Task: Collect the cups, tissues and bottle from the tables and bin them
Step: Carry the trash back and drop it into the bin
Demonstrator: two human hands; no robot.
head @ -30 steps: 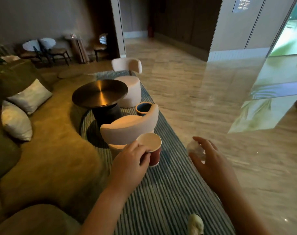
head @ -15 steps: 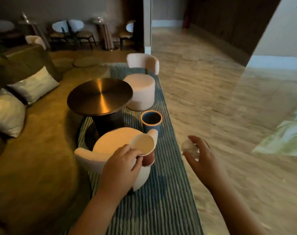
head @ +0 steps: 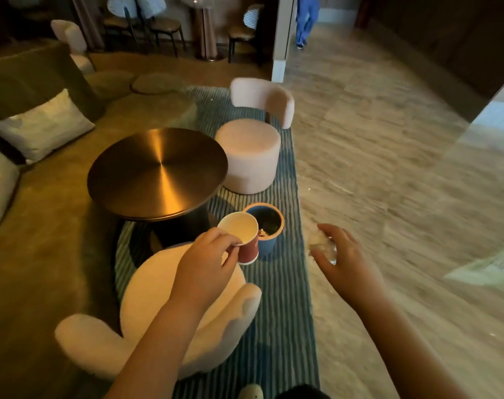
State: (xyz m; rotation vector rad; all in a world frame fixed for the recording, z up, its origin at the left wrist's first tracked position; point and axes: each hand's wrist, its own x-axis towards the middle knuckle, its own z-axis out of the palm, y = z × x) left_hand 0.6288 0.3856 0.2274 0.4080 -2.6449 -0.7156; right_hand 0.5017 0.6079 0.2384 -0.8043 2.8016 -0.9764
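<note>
- Left hand (head: 207, 260) closed round a red paper cup (head: 242, 237) — pinched at the rim, tilted, pale inside showing and apparently empty.
- Right hand (head: 340, 260) curled loosely on a crumpled white tissue (head: 319, 243), fingers half open around it.
- Since a second ago, much closer to the blue bin (head: 266, 226): then small and partly behind a chair back, now just beyond the cup with its mouth in plain view and some rubbish already inside.
- Cup now nearly over the bin's near rim, so probably a drop within reach; tissue off to the right, above the edge of the striped rug (head: 276, 312), a short swing from the bin.
- Round metal desk (head: 158, 171) left of the bin, nothing on its top — no bottle anywhere in sight.
- Pale armchair (head: 158, 326) directly below the left arm, between body and bin — a reach over it, or a step round.
- Pale stool (head: 250, 156) behind the bin, a cushioned sofa (head: 43, 125) at left, someone in blue (head: 305, 21) far off down the floor.
</note>
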